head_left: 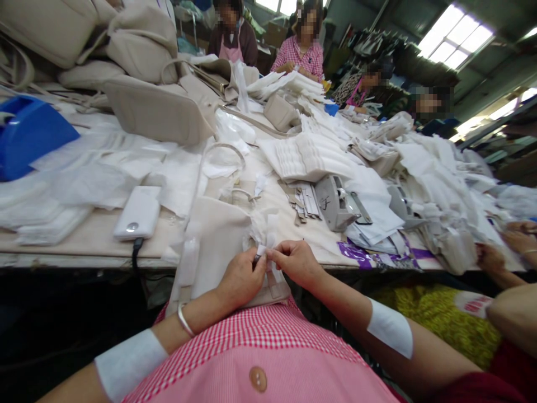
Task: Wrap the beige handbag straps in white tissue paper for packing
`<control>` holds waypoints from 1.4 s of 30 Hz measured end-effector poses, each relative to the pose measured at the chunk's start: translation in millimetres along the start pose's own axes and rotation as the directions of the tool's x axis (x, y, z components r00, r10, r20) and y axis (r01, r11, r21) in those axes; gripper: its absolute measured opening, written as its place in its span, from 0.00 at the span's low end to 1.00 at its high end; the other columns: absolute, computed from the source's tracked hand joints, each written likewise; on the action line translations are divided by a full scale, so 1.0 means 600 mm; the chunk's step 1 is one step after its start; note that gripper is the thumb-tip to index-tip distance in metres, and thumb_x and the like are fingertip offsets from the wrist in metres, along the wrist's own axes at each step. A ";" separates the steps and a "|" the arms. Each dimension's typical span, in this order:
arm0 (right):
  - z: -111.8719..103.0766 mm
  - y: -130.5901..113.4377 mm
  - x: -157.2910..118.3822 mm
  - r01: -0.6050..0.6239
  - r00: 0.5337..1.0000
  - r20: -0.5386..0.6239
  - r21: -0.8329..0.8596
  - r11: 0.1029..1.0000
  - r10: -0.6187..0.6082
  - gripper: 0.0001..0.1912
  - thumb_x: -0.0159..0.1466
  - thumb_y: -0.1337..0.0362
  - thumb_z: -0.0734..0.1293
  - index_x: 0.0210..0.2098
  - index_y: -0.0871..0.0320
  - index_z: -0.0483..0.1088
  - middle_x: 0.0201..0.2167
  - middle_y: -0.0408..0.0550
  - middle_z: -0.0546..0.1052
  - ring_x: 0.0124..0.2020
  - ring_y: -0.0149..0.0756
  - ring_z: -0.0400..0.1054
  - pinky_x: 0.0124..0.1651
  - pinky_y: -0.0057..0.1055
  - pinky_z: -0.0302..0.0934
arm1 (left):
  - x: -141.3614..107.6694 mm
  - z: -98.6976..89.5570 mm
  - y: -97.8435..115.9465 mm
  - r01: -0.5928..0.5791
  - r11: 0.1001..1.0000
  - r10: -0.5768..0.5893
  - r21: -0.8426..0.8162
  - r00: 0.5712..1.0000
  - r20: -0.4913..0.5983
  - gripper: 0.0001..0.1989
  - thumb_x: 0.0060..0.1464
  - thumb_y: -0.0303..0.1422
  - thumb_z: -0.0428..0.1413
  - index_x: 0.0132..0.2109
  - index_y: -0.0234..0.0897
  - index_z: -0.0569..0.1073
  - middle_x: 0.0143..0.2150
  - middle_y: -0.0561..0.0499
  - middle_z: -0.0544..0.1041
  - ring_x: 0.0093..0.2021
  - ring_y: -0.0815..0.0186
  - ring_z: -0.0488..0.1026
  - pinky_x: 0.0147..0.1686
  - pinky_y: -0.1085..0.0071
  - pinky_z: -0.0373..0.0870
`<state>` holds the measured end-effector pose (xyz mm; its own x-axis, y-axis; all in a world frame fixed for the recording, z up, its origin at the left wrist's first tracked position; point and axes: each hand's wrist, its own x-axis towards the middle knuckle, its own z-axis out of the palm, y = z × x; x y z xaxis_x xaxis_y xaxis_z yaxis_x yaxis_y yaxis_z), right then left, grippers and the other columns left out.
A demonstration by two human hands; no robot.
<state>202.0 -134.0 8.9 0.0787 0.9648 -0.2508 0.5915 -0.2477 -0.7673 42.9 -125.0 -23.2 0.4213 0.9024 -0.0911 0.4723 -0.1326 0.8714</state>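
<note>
A beige handbag (216, 240) leans against the table's front edge, its lower end near my lap. My left hand (241, 278) is closed over the bag's right side, thumb and fingers pinching a small white wrapping piece (261, 250) with something dark beneath it. My right hand (297, 262) pinches the same white piece from the other side, fingertips nearly touching my left thumb. What lies under the wrapping is too small to make out. Crumpled white wrapping (264, 226) sits just beyond the fingers, and the bag's handle (241, 193) lies above.
A white power bank (138, 215) with a black cable lies left, near a blue tape dispenser (33, 134). Grey tape dispensers (335, 204) and stacked white foam sheets (308, 157) stand right. Beige bags (155, 109) pile up behind. Co-workers sit across and at right.
</note>
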 end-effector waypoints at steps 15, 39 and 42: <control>0.009 0.014 0.021 -0.191 0.982 -0.019 -0.029 0.981 0.190 0.24 0.51 0.45 0.71 0.16 0.60 0.67 0.12 0.37 0.60 0.17 0.25 0.52 0.19 0.24 0.43 | 0.000 0.004 -0.003 -0.019 0.998 0.019 0.062 1.000 -0.005 0.13 0.62 0.34 0.45 0.36 0.36 0.72 0.31 0.48 0.77 0.31 0.65 0.72 0.31 0.71 0.61; -0.021 0.035 -0.025 -0.371 0.929 0.130 0.343 0.863 0.348 0.06 0.57 0.71 0.64 0.28 0.63 0.73 0.12 0.36 0.65 0.13 0.24 0.55 0.18 0.23 0.47 | 0.008 -0.001 -0.002 0.034 0.994 -0.038 0.102 0.999 0.031 0.14 0.62 0.39 0.45 0.33 0.37 0.70 0.25 0.51 0.73 0.26 0.64 0.69 0.29 0.70 0.60; -0.033 0.032 -0.021 -0.195 0.978 -0.019 0.288 0.938 0.209 0.08 0.58 0.69 0.64 0.34 0.63 0.75 0.21 0.41 0.73 0.21 0.26 0.64 0.26 0.24 0.57 | 0.007 -0.003 0.002 0.064 0.996 -0.066 0.060 0.997 0.039 0.15 0.61 0.40 0.45 0.34 0.37 0.70 0.24 0.52 0.73 0.26 0.64 0.69 0.29 0.70 0.60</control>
<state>228.5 -149.1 8.9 0.2159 0.8934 -0.3941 0.3079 -0.4453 -0.8408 44.2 -120.7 -21.6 0.4186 0.8927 -0.1670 0.5437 -0.0990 0.8334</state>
